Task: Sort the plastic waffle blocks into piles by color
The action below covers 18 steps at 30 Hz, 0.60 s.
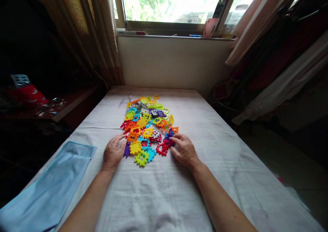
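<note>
A heap of colourful plastic interlocking tiles (141, 123) with toothed edges lies on the cloth-covered surface between my hands. My left hand (114, 152) rests at the heap's near left edge, fingers loosely curved, close to a purple tile (127, 150). At the right edge my right hand (185, 150) has its fingers spread, the fingertips touching or just over a red tile (162, 149) and a dark purple tile (169, 135). Nearest to me lie a lime green tile (141, 159), a yellow tile (135, 147) and a light blue tile (151, 154).
A folded light blue cloth (58, 177) lies at the left of the white sheet (153, 197). On the window sill stands a pink cup (210, 28). Glasses (56, 101) and a red item (28, 94) sit on a dark side table. Clothes hang at the right.
</note>
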Each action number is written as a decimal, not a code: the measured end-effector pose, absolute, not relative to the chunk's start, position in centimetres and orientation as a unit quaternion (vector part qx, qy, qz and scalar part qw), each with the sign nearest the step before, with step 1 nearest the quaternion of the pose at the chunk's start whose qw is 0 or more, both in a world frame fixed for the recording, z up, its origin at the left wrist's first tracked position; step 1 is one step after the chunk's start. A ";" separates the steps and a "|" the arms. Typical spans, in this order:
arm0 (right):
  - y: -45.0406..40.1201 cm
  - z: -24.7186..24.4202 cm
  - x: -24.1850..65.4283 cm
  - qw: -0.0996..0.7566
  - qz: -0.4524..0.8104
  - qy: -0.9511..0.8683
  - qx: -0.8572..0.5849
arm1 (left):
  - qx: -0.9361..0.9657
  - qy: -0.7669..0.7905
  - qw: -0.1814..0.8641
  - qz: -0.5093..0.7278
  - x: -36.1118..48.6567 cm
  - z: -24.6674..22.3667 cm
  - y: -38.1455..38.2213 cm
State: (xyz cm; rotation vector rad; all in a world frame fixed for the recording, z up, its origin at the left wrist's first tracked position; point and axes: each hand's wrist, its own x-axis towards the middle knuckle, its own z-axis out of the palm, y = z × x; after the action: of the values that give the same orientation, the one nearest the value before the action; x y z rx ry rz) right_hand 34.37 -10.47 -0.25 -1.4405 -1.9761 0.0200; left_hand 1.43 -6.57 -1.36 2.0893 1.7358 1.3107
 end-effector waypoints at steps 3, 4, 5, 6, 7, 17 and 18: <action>-10.8 -0.2 33.9 0.303 0.003 -0.773 -0.558 | 0.675 0.591 0.093 0.432 1.5 -0.9 -6.7; -10.7 -0.2 33.8 0.296 0.004 -0.777 -0.556 | 0.671 0.595 0.101 0.430 1.6 -0.8 -6.7; -10.7 -0.2 33.7 0.291 0.006 -0.779 -0.555 | 0.669 0.598 0.107 0.428 1.6 -0.7 -6.8; -10.6 -0.2 33.6 0.289 0.007 -0.781 -0.553 | 0.668 0.600 0.112 0.427 1.6 -0.7 -6.8; -10.6 -0.2 33.6 0.290 0.007 -0.782 -0.552 | 0.666 0.601 0.116 0.425 1.6 -0.7 -6.7; -10.1 -0.3 34.0 0.386 0.008 -0.757 -0.527 | 0.653 0.614 0.137 0.422 1.8 -0.8 -6.6; -10.0 -0.4 34.3 0.399 0.013 -0.749 -0.529 | 0.653 0.614 0.137 0.421 1.8 -0.8 -6.6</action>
State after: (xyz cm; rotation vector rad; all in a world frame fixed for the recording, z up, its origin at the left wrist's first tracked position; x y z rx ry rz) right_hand 34.28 -10.03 -0.39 -1.3381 -1.8968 0.0330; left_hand 1.76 -6.55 -0.82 1.8907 1.7784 1.2188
